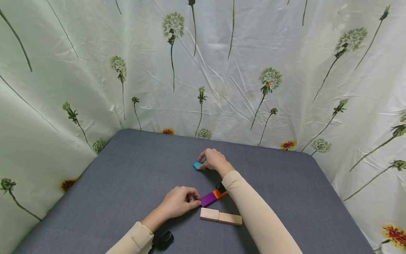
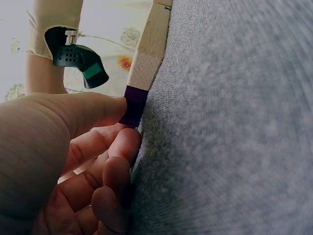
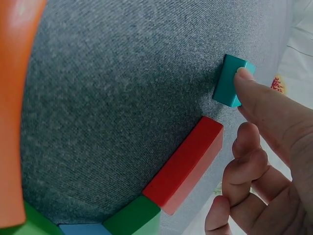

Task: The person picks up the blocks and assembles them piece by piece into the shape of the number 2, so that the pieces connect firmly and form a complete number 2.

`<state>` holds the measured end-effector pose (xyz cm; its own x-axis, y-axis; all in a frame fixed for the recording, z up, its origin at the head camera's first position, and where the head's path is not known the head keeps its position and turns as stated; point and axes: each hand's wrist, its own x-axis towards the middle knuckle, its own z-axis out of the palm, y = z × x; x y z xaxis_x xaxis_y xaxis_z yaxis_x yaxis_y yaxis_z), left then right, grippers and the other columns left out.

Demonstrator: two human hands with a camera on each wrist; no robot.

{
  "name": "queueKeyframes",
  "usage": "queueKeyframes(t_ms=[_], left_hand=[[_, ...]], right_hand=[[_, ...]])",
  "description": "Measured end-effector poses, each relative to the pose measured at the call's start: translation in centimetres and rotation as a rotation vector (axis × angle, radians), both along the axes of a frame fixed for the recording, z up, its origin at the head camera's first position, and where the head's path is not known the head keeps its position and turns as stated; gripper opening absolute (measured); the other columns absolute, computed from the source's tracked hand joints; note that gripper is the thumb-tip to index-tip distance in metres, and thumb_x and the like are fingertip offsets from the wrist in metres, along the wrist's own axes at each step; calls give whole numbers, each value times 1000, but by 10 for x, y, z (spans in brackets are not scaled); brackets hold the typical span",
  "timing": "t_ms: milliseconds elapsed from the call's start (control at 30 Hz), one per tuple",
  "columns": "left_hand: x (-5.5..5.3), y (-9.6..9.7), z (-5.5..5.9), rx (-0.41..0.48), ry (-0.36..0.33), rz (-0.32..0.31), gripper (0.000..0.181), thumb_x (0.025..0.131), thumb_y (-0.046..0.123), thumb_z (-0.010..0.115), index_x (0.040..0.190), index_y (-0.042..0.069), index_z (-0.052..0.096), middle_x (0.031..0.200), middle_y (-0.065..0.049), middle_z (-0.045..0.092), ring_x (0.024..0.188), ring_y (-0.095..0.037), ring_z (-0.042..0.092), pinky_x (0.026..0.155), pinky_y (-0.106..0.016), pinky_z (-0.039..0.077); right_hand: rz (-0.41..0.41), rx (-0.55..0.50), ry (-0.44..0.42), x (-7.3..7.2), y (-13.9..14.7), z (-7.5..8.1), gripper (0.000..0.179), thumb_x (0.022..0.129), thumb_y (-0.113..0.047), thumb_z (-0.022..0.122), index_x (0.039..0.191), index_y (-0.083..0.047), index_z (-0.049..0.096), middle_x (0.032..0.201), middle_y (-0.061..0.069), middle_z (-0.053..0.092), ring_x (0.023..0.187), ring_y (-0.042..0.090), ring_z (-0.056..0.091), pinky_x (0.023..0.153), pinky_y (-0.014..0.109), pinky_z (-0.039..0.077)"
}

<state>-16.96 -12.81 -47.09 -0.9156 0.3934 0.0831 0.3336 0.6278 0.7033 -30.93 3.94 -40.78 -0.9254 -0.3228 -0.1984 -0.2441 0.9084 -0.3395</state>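
Note:
In the head view my right hand (image 1: 215,161) is at the far middle of the table, its thumb and fingers pinching a small turquoise block (image 1: 197,166). The right wrist view shows the thumb on that turquoise block (image 3: 230,81), which is at the cloth. Nearer, my left hand (image 1: 179,201) pinches the left end of a purple block (image 1: 208,199) with thumb and index finger. An orange block (image 1: 219,194) adjoins the purple one, partly covered by the right sleeve. In the left wrist view the purple block (image 2: 134,106) rests on the cloth.
Two plain wooden blocks (image 1: 209,214) lie end to end in front of the purple block. A red block (image 3: 186,164), a green block (image 3: 134,216) and a blue block (image 3: 84,229) form a line, hidden in the head view. A flowered curtain (image 1: 142,70) borders the grey table (image 1: 136,169).

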Motion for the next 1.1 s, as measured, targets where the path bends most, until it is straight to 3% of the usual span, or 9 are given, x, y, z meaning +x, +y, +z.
queueKeyframes(t_ms=[433, 1100], left_hand=[[-1, 1, -1, 1, -8, -7, 5, 96, 28, 81, 94, 26, 77, 70, 15, 60, 58, 0, 48, 55, -23, 36], [-1, 0, -1, 2, 3, -9, 4, 96, 27, 80, 94, 24, 78, 70, 16, 61, 57, 1, 48, 55, -23, 37]], right_hand=[[62, 23, 4, 2, 6, 5, 28, 94, -31, 86, 120, -24, 80, 109, 4, 75, 83, 16, 65, 77, 36, 54], [87, 62, 67, 1, 2, 2, 37, 89, -44, 88, 117, -21, 80, 108, 3, 76, 84, 17, 66, 80, 38, 57]])
